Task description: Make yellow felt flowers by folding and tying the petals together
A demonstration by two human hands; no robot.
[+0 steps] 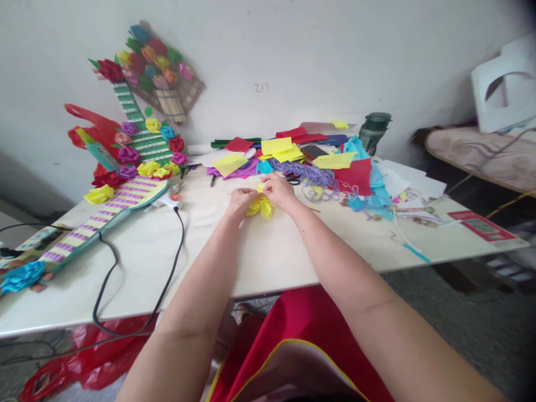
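Both my hands meet over the middle of a pale table (272,251), working a small yellow paper flower (260,206). My left hand (242,200) pinches the flower's left side with curled fingers. My right hand (278,191) grips its top right, fingers closed on the yellow petals. The flower rests just above the tabletop between the two hands. Behind the hands lies a heap of coloured paper sheets (288,151) in yellow, red, purple and blue, with a tangle of purple yarn (310,174).
A long striped board with paper roses (125,190) lies on the left, a second flower piece (159,72) leans on the wall. A black cable (167,268) loops over the near left. Black scissors (293,180), a green bottle (374,131) and a bed (486,153) are right.
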